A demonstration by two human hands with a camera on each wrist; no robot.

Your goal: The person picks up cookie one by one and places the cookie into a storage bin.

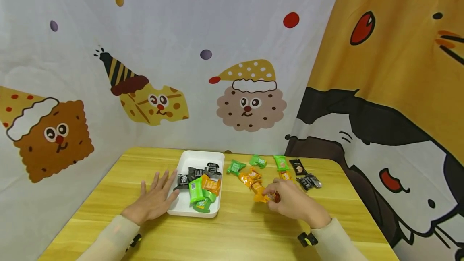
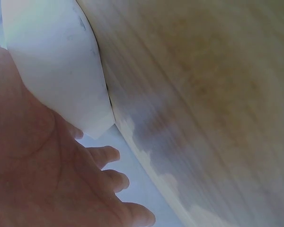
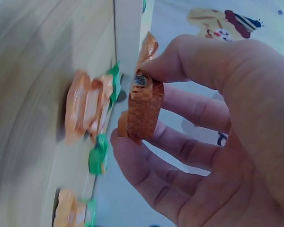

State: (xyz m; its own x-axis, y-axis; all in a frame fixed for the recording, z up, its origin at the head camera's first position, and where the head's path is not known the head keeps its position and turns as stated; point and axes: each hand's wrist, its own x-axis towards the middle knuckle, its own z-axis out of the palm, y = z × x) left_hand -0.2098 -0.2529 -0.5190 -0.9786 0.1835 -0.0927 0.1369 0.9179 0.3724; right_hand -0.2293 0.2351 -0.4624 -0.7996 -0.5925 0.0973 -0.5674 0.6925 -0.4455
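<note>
My left hand (image 1: 154, 198) rests with spread, straight fingers against the left side of a white tray (image 1: 184, 160). In the left wrist view its palm (image 2: 42, 161) lies beside the tray's white wall (image 2: 61, 61). Black, green and orange wrapped snacks lie inside the tray, among them a bright green packet (image 1: 196, 190). Over the table to the right, my right hand (image 1: 295, 202) pinches an orange-wrapped snack (image 3: 144, 111) between thumb and fingers. Close to those fingertips, more orange packets (image 1: 246, 179) lie on the table.
Green packets (image 1: 236, 166) lie just right of the tray, with another green packet (image 1: 280, 162) farther right. Black packets (image 1: 309, 181) sit toward the table's right side. The wooden table (image 1: 232, 237) ends at a printed curtain (image 1: 163, 31) behind.
</note>
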